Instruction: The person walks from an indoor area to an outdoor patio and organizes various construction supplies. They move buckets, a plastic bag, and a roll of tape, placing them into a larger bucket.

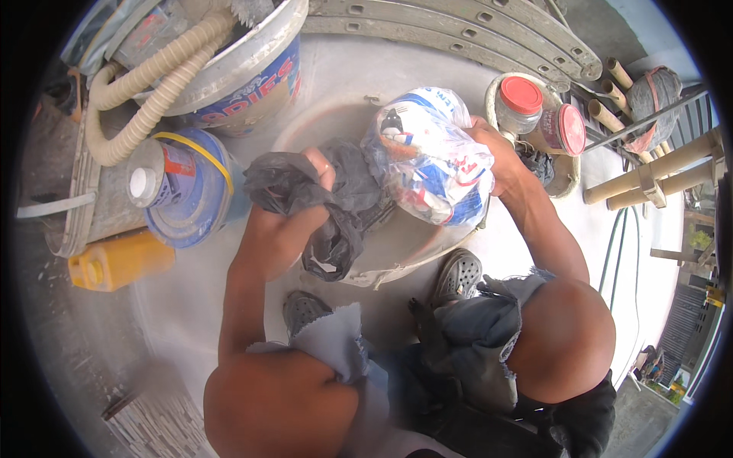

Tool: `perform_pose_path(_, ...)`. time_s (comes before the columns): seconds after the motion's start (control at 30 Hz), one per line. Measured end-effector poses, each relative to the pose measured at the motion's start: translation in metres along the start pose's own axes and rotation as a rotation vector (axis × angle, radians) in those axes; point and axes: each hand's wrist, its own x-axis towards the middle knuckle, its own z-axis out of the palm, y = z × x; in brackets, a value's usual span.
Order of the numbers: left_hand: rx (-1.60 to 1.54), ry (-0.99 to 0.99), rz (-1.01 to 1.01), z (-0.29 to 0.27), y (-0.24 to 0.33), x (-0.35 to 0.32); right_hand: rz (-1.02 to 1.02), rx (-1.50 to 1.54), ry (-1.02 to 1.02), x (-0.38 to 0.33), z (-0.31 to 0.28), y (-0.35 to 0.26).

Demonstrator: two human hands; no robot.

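My left hand (294, 229) is closed round a crumpled black plastic bag (347, 179), whose folds hang below the fingers. In my right hand (495, 156) is a clear plastic bag (431, 156) bulging with white, blue and red printed wrapping. What lies inside that wrapping cannot be made out. The two bags meet, the black one overlapping the left side of the clear one. Both are over a wide, dusty round tub (393, 271) between my feet, and they hide much of its inside.
At left stand a large bucket (263, 49) with a ribbed hose (164, 91), a blue-lidded pail (187, 191) carrying a white-capped bottle, and a yellow jug (122, 261) on its side. A ladder (450, 27) lies beyond. Right, a container (569, 179) holds red-lidded jars (519, 107); bamboo poles (657, 179) jut nearby.
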Motion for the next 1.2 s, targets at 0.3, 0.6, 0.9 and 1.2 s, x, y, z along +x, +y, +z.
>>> perform_pose_path(0.3,0.878,-0.263,-0.069,0.021,-0.059,0.006,-0.556,-0.374,0.218,-0.016,0.02,0.061)
perform_pose_path(0.6,1.085,-0.438,0.02,-0.018,-0.083,0.008,-0.799,-0.434,0.148,-0.008,0.026,0.097)
perform_pose_path(0.9,1.052,-0.188,0.22,-0.005,-0.104,0.005,-0.751,-0.425,0.173,-0.002,0.029,0.105)
perform_pose_path(1.2,0.985,-0.176,0.404,-0.007,-0.077,0.006,-0.566,0.001,0.48,-0.069,-0.023,0.033)
